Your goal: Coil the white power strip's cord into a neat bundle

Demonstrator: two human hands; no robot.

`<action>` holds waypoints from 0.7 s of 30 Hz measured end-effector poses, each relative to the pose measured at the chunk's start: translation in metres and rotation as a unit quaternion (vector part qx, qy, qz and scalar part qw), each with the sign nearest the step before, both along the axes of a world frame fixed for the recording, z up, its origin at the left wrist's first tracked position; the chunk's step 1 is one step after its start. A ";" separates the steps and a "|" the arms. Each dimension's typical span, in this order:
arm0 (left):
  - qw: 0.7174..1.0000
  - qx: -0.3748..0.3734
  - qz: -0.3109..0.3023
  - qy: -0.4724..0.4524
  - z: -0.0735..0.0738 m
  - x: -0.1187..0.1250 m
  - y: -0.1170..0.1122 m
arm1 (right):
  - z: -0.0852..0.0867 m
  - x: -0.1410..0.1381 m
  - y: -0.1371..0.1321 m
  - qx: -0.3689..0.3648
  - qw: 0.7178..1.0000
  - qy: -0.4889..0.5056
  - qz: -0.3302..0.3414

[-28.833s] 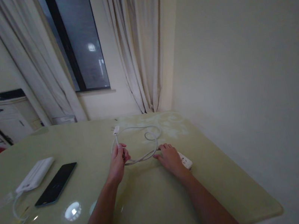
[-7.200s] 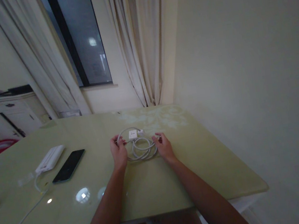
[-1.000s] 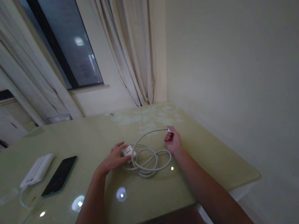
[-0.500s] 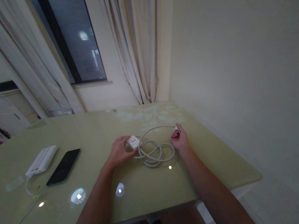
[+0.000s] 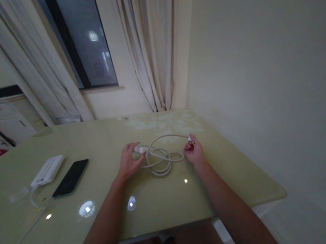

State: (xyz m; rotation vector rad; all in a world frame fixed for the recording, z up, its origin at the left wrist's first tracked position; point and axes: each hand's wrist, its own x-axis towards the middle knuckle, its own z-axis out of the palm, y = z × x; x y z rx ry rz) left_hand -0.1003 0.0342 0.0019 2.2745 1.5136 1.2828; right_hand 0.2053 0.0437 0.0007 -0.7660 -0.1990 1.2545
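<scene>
My left hand (image 5: 129,160) is closed around a small white power strip (image 5: 139,149), thumb on the near side and fingers on the far side. Beside it a white cord (image 5: 162,172) lies in loose loops on the table. One end of the cord arcs over to the right, where my right hand (image 5: 193,149) pinches its white plug (image 5: 189,138) between thumb and fingertips. The other fingers of that hand are curled in.
On the left of the glossy table (image 5: 164,208) lie a black phone (image 5: 71,178) and a white power bank (image 5: 48,170) with a white cable (image 5: 21,241) running to the front left. A wall (image 5: 268,80) borders the right side. Curtains (image 5: 151,49) hang behind.
The power strip has tipped in my left hand, so its socket face no longer shows. The cord's loops have shifted left and drawn in slightly. My right hand still holds the plug.
</scene>
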 end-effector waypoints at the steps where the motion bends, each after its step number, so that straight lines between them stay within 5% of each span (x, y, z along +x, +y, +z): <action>1: 1.000 0.011 0.015 -0.006 0.002 0.001 -0.001 | 0.001 -0.001 0.000 0.004 1.000 0.004 0.002; 15: 0.973 0.009 0.172 -0.150 0.000 -0.011 0.009 | 0.013 -0.024 -0.011 0.079 0.990 -0.111 0.035; 21: 0.950 0.000 0.177 -0.256 -0.003 -0.010 0.013 | 0.010 -0.032 -0.013 0.092 0.972 -0.206 0.065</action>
